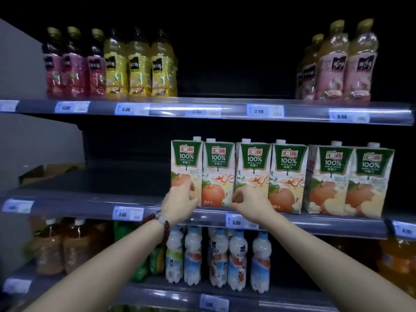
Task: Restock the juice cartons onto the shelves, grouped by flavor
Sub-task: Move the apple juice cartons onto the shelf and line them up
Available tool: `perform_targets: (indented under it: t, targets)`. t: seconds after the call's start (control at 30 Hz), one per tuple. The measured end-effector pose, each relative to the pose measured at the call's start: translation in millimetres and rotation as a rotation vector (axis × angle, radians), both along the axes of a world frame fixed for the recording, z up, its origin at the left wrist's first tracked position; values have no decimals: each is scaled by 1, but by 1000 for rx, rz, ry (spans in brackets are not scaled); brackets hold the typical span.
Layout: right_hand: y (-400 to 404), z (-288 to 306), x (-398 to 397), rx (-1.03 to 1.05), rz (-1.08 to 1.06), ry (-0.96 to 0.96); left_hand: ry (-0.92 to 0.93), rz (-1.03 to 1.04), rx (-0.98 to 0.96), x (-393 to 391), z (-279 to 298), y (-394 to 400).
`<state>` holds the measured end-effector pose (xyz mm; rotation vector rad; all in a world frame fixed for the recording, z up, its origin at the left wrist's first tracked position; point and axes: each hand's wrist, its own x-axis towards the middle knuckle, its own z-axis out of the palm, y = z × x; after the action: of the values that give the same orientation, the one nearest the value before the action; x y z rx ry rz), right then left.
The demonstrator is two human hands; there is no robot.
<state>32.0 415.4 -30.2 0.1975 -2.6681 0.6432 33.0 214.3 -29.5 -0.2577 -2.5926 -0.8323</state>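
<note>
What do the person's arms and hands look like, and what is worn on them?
Both forearms are bare, with no sleeves or gloves in view. The left wrist carries a bracelet of dark red and pale beads. The left hand and right hand show no rings.

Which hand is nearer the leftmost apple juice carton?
Left. The left hand touches the leftmost apple juice carton at its lower front; the right hand is two cartons over.

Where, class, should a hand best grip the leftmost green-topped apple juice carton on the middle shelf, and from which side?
Probably its tall flat side walls, from the front: the leftmost green-topped apple juice carton stands upright, its left side open, its right against the neighbouring carton.
</note>
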Motion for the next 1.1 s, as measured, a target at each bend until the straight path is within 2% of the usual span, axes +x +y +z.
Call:
perform_targets:
  t: [0.13, 0.3, 0.5, 0.63, 0.73, 0.87, 1.1]
  targets:
    - [-15, 3, 2, -40, -19, -2, 15, -87, -54, 10, -2, 15]
    - [-9, -5, -2, -108, -46, -15, 37, -34, 38, -4, -5, 7]
    - [6, -1, -19, -250, -102, 89, 57, 160, 348, -40, 8, -23]
    - [19, -5, -25, -310, -174, 220, -47, 11, 550, -62, 12, -27]
    - [44, -10, -26, -284, -248, 296, -52, -44, 648, -70, 6, -19]
    - [79, -15, -24, -260, -347, 298, -22, -37, 692, -72, 4, -9]
    - [57, -25, -30, -101, -223, 348, -12, -42, 708, -73, 1, 0]
